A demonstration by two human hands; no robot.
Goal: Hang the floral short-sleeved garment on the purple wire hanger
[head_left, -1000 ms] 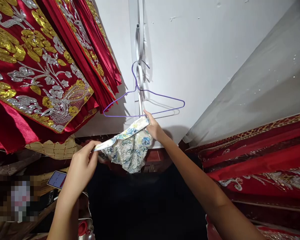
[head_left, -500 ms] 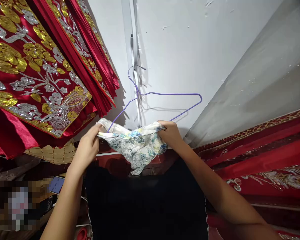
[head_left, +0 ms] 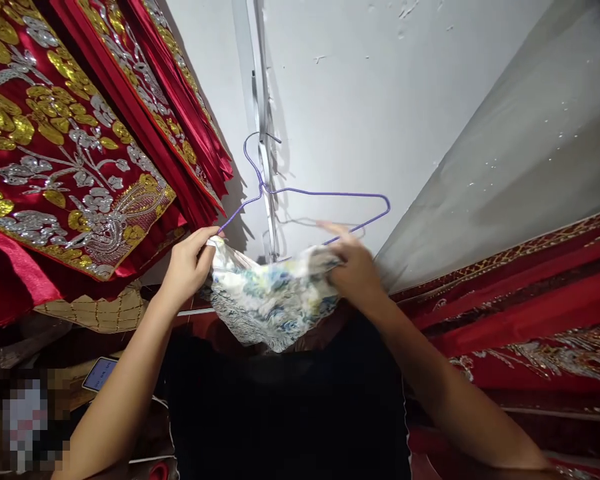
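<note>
1. Both hands have moved since half a second ago: the left hand (head_left: 190, 263) has risen along the sloping side of the purple hanger (head_left: 330, 193), and the right hand (head_left: 357, 273) has shifted toward the hanger's other end, its index finger now stretched out. Between them the floral cloth (head_left: 275, 300) is spread wider.
2. On the left hand, thumb and fingers are clamped on one end of the cloth's upper edge, right where the hanger's arm runs down to them. That corner of the hanger is hidden.
3. Blur softens the right hand; its other fingers look closed on the opposite end of the cloth, while the index finger points up across the hanger's lower bar.
4. White with blue and yellow flowers, the cloth sags in folds below its upper edge, in front of the person's black top (head_left: 280, 413).
5. By its hook, the hanger hangs from a pale metal strip (head_left: 259, 80) on the white wall (head_left: 355, 120). Its right corner sticks out bare, beyond the cloth.
6. Red garments with gold and silver embroidery (head_left: 80, 153) hang at the left; below them lies a phone (head_left: 99, 373). At the right are a translucent sheet (head_left: 505, 167) and decorated red fabric (head_left: 545, 320).
</note>
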